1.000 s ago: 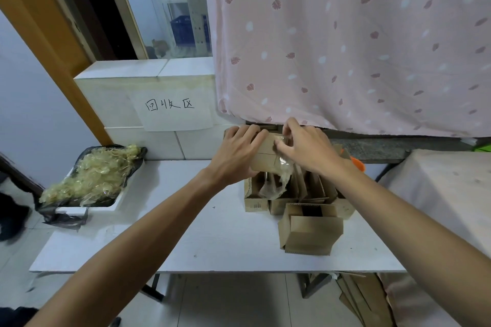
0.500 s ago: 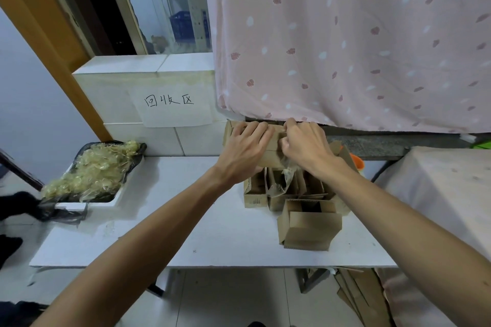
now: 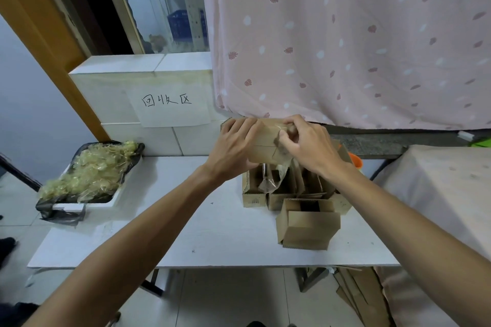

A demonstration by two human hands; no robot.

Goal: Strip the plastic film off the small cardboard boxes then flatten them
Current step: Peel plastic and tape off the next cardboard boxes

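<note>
A small cardboard box (image 3: 265, 141) is held in the air above the far edge of the table (image 3: 186, 233), right of its middle. Its left end is gripped by the left hand (image 3: 233, 146), whose fingers are curled over the top face. The right hand (image 3: 308, 146) is closed on the right part of the box. Its fingertips (image 3: 295, 121) are bunched on the top face, apparently pinching the plastic film (image 3: 273, 178), and a loose, crumpled tail of film hangs below the box. Whether the film is fully caught in that pinch cannot be made out.

The peeling step is judged to be under way, with part of the wrap already freed. It is best done with the box braced firmly by the left hand, but not squeezed so hard that the walls buckle early. The film should be drawn low along the cardboard and away from the bracing hand in one steady pull, so that it comes off whole rather than in shreds. If it tears, a fresh pinch at the torn edge will be needed.

More boxes (image 3: 255, 195) stand grouped directly beneath the hands, and one open box (image 3: 310, 228) lies close to the near edge. A tray (image 3: 111, 200) heaped with stripped film (image 3: 87, 175) sits at the far left corner.
</note>
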